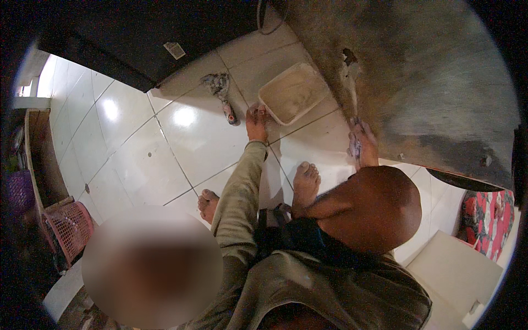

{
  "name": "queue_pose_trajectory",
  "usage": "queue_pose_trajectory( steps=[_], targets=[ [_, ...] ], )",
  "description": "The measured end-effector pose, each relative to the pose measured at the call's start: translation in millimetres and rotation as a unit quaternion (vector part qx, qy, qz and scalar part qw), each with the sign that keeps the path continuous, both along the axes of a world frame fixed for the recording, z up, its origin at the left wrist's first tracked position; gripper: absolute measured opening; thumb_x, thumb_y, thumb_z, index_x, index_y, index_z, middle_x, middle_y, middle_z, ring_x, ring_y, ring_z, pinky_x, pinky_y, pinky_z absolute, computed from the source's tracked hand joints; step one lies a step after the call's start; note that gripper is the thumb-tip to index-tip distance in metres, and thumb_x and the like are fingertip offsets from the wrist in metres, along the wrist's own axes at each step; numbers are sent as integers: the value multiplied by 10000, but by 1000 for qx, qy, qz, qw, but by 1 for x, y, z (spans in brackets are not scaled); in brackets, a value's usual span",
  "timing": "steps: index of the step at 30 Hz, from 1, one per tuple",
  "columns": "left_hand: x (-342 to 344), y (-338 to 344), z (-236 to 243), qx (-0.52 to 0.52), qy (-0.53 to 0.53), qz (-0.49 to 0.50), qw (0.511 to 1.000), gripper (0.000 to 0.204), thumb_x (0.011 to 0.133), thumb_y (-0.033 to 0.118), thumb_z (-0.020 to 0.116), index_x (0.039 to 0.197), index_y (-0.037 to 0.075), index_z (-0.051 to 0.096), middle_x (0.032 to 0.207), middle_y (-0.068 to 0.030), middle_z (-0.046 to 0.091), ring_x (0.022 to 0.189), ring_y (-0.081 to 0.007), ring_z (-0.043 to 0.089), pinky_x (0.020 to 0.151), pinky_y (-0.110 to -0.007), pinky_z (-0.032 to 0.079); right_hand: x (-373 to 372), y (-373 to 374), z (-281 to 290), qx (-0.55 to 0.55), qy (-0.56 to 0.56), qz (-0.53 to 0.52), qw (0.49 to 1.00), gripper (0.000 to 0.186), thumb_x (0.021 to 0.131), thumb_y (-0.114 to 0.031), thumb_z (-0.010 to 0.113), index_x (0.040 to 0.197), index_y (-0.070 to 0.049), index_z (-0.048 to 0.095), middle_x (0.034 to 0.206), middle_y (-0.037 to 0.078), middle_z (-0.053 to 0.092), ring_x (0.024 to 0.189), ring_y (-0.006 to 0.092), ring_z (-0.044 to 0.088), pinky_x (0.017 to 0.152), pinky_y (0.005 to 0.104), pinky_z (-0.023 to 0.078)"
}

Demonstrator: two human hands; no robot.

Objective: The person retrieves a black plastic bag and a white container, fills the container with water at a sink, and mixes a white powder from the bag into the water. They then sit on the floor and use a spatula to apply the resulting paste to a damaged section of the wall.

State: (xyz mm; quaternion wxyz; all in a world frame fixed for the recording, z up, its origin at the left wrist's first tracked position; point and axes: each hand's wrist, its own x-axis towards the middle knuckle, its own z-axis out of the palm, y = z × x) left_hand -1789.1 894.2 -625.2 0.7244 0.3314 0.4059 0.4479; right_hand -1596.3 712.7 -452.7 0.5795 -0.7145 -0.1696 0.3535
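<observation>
Just ahead and right of the left hand (257,124), a pale tray (307,111) lies on the floor (181,148), long axis slanting forward and right, inside smeared dull beige. The fingers bend at its near rim; whether they clamp it is unclear. Farther right, the smeared right hand (363,142) meets a grey panel (418,82), its grip unreadable.

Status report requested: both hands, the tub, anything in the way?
Left hand at left rim of rectangular tub, grip unclear. Right hand at pale streak on grey panel, hold unclear. Smeared scraper-like tool beside tub, apart from both hands.
</observation>
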Motion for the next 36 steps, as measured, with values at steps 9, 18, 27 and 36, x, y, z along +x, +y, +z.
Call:
queue_pose_trajectory(
  steps=[9,18,27,36],
  targets=[
    [1,-6,24,77,57,58,994,498,867,282,602,1231,4,407,997,-135,555,851,-190,565,699,-301,480,24,126,-1,-207,-480,241,818,337,860,-203,563,1174,-84,532,882,44,613,620,163,516,540,326,421],
    [-3,-8,26,69,60,8,996,476,878,216,591,1257,10,390,1020,-128,531,856,-186,569,704,-304,496,21,164,-9,-305,-468,392,731,330,858,-187,556,1172,-87,543,923,65,616,692,185,531,609,333,423],
    [-3,-3,28,23,6,-7,1000,396,878,143,585,1226,78,407,1038,-99,530,853,-197,588,692,-338,535,8,172,-27,-321,-434,473,696,324,855,-170,550,1170,-90,554,964,85,618,765,206,546,679,340,424],
    [-5,0,43,-55,23,-41,997,395,890,145,565,1231,46,389,1078,-94,531,894,-204,581,732,-343,531,23,166,-25,-308,-407,467,723,321,853,-153,543,1168,-93,565,1005,105,621,837,227,561,749,347,426]
  ],
)
